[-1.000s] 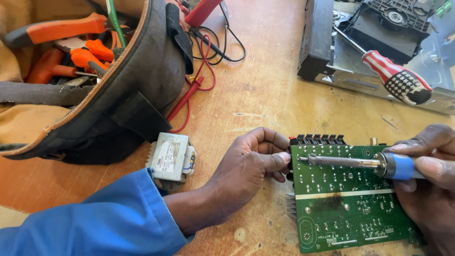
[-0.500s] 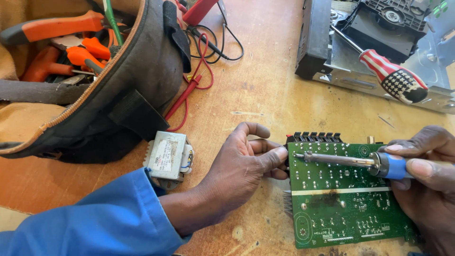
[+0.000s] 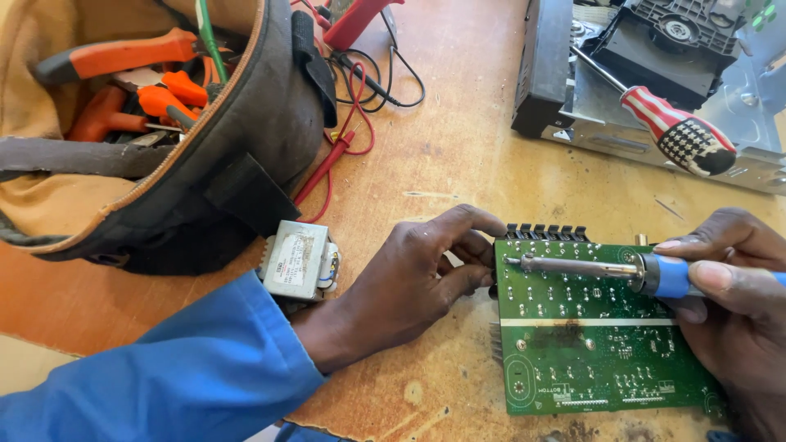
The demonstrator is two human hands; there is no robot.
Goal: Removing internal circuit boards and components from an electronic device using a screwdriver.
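Observation:
A green circuit board [image 3: 589, 344] lies solder side up on the wooden bench. My left hand [image 3: 409, 278], in a blue sleeve, pinches the board's left edge near its top corner. My right hand [image 3: 729, 303] grips a soldering iron [image 3: 606, 268] by its blue handle. The metal shaft lies across the board's upper part, and its tip points left, close to my left fingers. A dark scorched patch marks the middle of the board.
A small grey transformer [image 3: 296, 260] sits just left of my left wrist. An open tool bag [image 3: 164, 139] with orange-handled tools fills the upper left. Red and black test leads [image 3: 352, 106] trail beside it. A red-and-white screwdriver [image 3: 671, 131] rests on an opened metal chassis [image 3: 647, 74] at upper right.
The soldering iron's tip has crept a little further left over the board. My left fingers have shifted slightly on the board's edge. Nothing else moved.

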